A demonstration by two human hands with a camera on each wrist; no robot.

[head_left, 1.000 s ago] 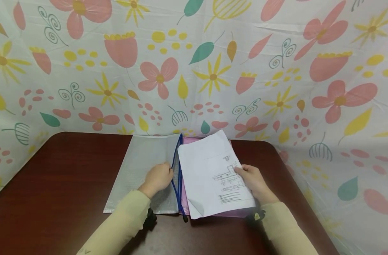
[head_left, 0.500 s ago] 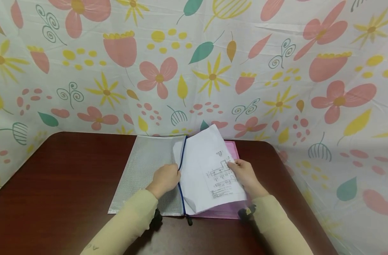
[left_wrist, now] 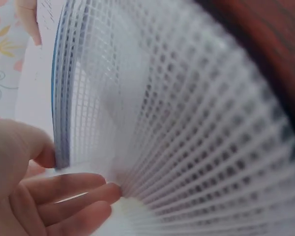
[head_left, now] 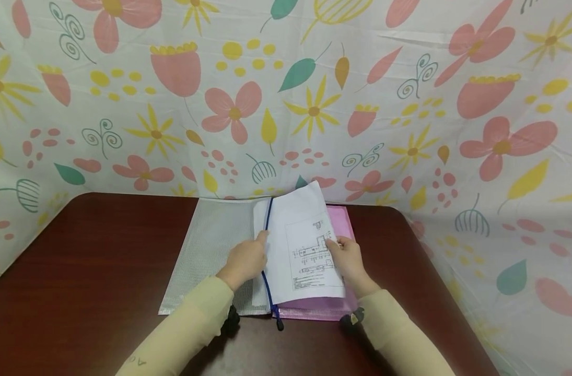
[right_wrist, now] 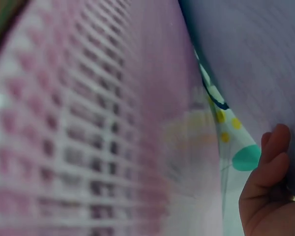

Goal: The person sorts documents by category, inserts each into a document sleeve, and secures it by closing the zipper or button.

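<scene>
A translucent white mesh zipper pouch with a blue zip edge lies on the table. My left hand holds that edge, the thumb and fingers on either side of it in the left wrist view. My right hand pinches white paper printed with a line drawing. The paper's left part sits inside the pouch, showing pale through the mesh; its right part sticks out, tilted. Underneath is a pink mesh pouch. In the right wrist view, fingers press against the paper's underside.
The dark reddish-brown table has rounded far corners. A white curtain with flower prints hangs behind it and along the sides. A black zip pull dangles by the pouch's near edge. Dark bands sit at both wrists.
My right hand has moved left with the paper, whose left edge has slid past the blue zip edge into the white mesh pouch. More of the pink pouch shows at right.
</scene>
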